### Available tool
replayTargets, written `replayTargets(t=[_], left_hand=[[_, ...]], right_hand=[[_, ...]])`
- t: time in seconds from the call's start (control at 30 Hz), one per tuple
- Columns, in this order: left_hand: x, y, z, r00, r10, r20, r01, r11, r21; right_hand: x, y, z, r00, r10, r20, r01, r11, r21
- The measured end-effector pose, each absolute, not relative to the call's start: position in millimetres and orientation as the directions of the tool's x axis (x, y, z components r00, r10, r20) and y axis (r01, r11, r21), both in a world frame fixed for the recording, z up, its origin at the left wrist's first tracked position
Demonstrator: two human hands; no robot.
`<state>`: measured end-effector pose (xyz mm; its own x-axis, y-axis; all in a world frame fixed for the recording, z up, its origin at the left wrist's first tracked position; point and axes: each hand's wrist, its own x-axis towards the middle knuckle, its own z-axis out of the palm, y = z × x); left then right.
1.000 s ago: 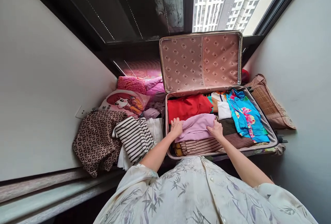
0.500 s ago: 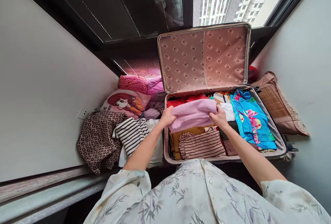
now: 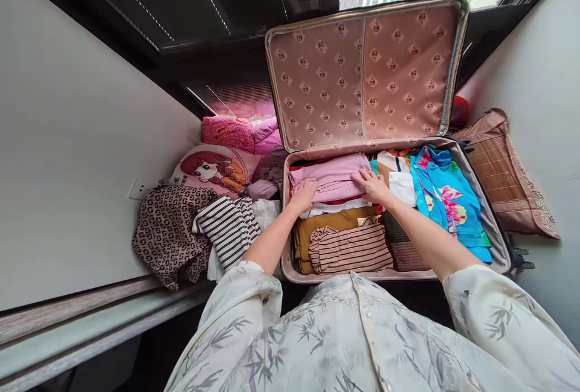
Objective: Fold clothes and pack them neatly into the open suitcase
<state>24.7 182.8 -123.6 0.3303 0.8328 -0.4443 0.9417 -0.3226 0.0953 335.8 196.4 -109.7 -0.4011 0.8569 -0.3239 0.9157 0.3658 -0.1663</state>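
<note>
Resting left hand [image 3: 302, 196] and right hand [image 3: 372, 188], palms down and fingers opened out, on the front part of folded pink cloth [image 3: 333, 172] at the back left of the open suitcase [image 3: 286, 253], with no grip apparent from either. Probably at the step of smoothing and seating; calling next for light evening-out of creases, then lifting straight off without dragging the front edge. Faced toward the body by mustard cloth [image 3: 324, 223] and a striped blouse [image 3: 352, 250]; on the right by small white cloth [image 3: 402, 188], then a blue flowered shirt [image 3: 453, 205]. Limited behind by the raised lid [image 3: 317, 93]. Open overhead for withdrawing.
</note>
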Motion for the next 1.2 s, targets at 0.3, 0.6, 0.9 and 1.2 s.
replayTargets(t=[0.3, 0.6, 0.9, 1.2], left_hand=[[37, 204, -124, 0.295, 0.812, -0.503, 0.953, -0.288, 0.095], [44, 196, -133, 0.209, 0.886, -0.414, 0.976, -0.167, 0.137], [48, 196, -111, 0.194, 0.908, -0.372, 0.981, -0.178, 0.079], [-10, 202, 23, 0.263, 0.925, -0.275, 0.927, -0.163, 0.339]], right_hand=[[312, 234, -105, -0.381, 0.875, -0.3, 0.925, 0.355, -0.139], [308, 263, -96, -0.383, 0.857, -0.346, 0.922, 0.335, -0.193], [303, 223, -86, -0.425, 0.862, -0.276, 0.905, 0.417, -0.091], [297, 268, 9, -0.448, 0.885, -0.126, 0.893, 0.437, -0.105]])
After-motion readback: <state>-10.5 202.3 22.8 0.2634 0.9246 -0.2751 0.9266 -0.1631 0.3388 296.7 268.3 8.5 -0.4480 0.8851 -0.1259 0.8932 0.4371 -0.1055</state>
